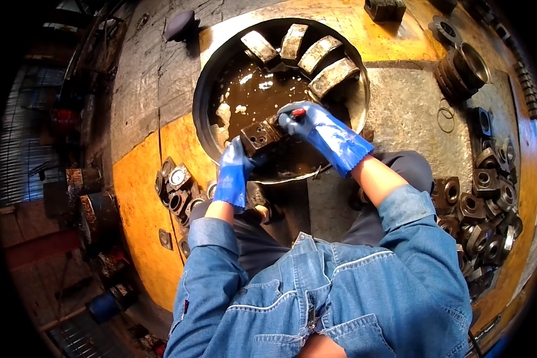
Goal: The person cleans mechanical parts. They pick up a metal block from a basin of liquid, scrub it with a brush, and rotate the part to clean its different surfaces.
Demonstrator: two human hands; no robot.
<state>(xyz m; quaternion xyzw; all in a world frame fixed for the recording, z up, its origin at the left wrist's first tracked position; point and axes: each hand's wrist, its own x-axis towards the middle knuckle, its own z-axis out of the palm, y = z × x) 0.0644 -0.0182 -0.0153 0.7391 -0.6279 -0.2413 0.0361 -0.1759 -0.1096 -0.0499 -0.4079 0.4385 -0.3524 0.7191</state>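
Observation:
Over a round metal basin (198,122) of dark, murky liquid, my left hand (235,164) in a blue rubber glove grips a dark metal block (260,136) with several holes in its face. My right hand (307,122), gloved the same way, is closed round a red-handled tool (298,112) at the block's far right end. The glove hides most of that tool, so its kind cannot be made out. Several wet, pale-coated metal blocks (334,76) lean inside the basin's far and right wall.
Greasy metal parts with round bores (483,182) are heaped at the right, and a smaller pile (176,185) lies left of my knees. A ribbed metal cylinder (462,71) stands at the far right. Beyond the basin's left rim sits a dark rounded object (181,25).

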